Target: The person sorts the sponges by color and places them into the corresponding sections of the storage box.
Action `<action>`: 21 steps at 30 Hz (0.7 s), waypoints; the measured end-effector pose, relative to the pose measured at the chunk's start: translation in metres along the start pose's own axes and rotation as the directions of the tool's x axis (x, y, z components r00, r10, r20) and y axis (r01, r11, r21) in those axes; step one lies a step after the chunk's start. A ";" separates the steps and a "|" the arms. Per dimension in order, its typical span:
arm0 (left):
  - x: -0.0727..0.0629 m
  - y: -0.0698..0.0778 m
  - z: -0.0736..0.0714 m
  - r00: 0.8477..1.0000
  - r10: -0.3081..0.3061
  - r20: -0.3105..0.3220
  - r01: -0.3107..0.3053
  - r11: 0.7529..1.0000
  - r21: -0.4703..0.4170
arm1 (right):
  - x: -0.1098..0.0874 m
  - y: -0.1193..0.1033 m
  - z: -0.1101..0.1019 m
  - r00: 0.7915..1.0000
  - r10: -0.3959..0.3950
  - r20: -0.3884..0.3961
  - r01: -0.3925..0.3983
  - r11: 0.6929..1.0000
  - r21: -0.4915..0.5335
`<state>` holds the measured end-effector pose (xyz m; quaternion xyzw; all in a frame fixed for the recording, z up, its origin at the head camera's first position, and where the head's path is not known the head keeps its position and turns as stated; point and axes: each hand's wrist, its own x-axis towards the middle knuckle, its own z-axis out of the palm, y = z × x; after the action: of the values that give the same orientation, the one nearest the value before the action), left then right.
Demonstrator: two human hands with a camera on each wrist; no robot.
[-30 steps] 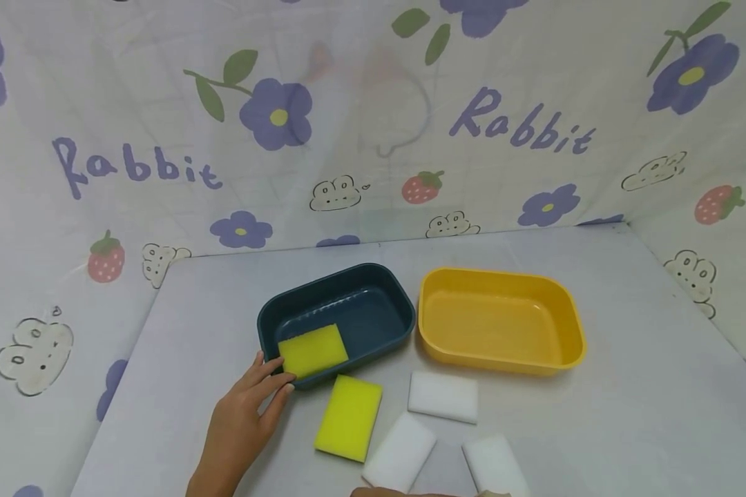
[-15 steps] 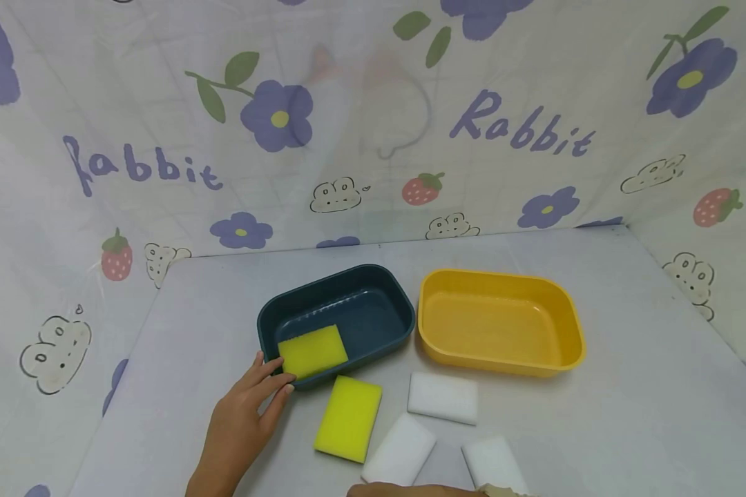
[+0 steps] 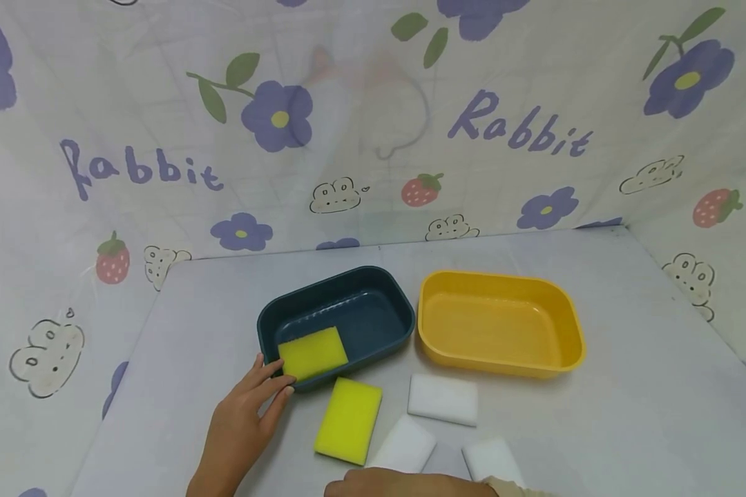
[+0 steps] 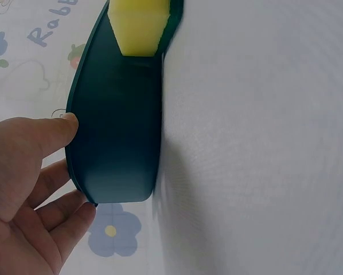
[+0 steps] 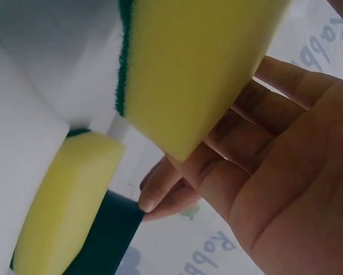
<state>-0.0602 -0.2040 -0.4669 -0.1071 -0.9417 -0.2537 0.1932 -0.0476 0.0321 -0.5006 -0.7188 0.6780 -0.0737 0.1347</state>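
Note:
My left hand [image 3: 242, 417] pinches the left end of a dark teal tub [image 3: 379, 310] at its rim. The left wrist view shows the thumb over the rim and the fingers outside it. A yellow sponge [image 3: 313, 353] lies inside the tub near my left fingers. At the bottom of the head view is the back of my right hand [image 3: 404, 483], overlapping a white sponge [image 3: 404, 445]. In the right wrist view my right fingers [image 5: 257, 106] lie behind a yellow sponge with a green scouring side [image 5: 200, 69], gripping it; their tips are hidden.
Another yellow sponge [image 3: 348, 421] lies on the table [image 3: 628, 414] just in front of the tub. Two more white pads [image 3: 443, 399] lie to its right. A yellow tub [image 3: 500, 324] stands right of the teal one. Printed cloth [image 3: 360, 103] surrounds the table's back and sides.
My right hand has come slightly further into the head view, forward and left, covering more of the nearest white sponge. The left hand and both tubs stay put.

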 end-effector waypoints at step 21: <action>0.000 0.000 -0.001 1.000 -0.020 0.003 0.019 1.000 0.015 | -0.023 -0.009 -0.102 0.985 0.168 -0.025 -0.167 0.985 0.050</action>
<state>-0.0600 -0.2041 -0.4663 -0.0968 -0.9449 -0.2485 0.1901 -0.0698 0.0453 -0.3986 -0.6548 0.7360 -0.0886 0.1475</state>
